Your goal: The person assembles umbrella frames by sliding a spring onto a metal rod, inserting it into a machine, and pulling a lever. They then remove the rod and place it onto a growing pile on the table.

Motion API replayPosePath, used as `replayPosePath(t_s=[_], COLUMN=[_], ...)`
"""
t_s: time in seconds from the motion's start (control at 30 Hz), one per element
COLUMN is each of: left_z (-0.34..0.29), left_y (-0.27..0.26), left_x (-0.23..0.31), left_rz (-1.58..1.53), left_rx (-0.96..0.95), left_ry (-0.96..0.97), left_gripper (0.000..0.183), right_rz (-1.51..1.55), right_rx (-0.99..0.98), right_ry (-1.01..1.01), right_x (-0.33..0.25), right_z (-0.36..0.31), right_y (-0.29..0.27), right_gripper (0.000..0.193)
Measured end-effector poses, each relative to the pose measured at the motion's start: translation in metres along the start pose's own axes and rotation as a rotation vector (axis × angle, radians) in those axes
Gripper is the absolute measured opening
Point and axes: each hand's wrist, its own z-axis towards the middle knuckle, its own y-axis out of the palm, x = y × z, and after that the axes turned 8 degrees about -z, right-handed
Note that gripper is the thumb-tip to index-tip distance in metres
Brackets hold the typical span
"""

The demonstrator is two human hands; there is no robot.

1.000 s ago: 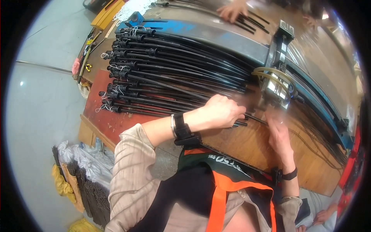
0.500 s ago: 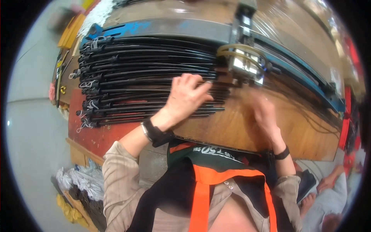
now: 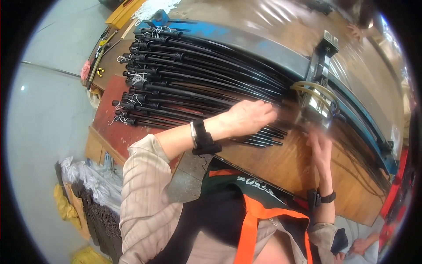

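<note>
Head: left hand [image 3: 251, 118] over black rods [image 3: 206, 72]; right hand [image 3: 321, 144] near machine [image 3: 319, 108]

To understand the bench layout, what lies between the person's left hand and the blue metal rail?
The head view shows black rods lying between the left hand and the blue rail.

The left hand [image 3: 251, 118] curls, its back upward; right of that grip, the right hand [image 3: 320, 143] points forward, blurred to me.
</note>
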Motion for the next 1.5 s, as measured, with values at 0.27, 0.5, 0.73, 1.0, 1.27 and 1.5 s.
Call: replayPosePath(t_s=[0.27, 0.5, 0.73, 1.0, 1.27, 1.5], left_z=[0.003, 0.029, 0.12, 0.216, 0.221, 0.202], left_y=[-0.013, -0.036, -0.063, -0.056, -0.043, -0.067], left_x=[0.03, 0.045, 0.065, 0.076, 0.072, 0.061], left_rz=[0.099, 0.156, 0.143, 0.15, 0.18, 0.212], left_rx=[0.041, -0.338, -0.117, -0.102, -0.16, -0.148], left_ry=[0.025, -0.026, 0.31, 0.365, 0.365, 0.375], left_gripper=[0.023, 0.052, 0.028, 0.026, 0.029, 0.031], right_rz=[0.343, -0.317, -0.493, -0.566, -0.533, -0.55], right_rx=[0.022, 0.221, 0.682, 0.916, 1.09, 0.945], right_ry=[0.096, -0.603, -0.63, -0.4, -0.48, -0.356], right_x=[0.008, 0.016, 0.055, 0.116, 0.103, 0.037], right_z=[-0.017, -0.018, -0.016, -0.013, 0.003, 0.011], right_y=[-0.005, -0.013, -0.083, -0.157, -0.154, -0.111], right_gripper=[0.029, 0.037, 0.051, 0.048, 0.047, 0.05])
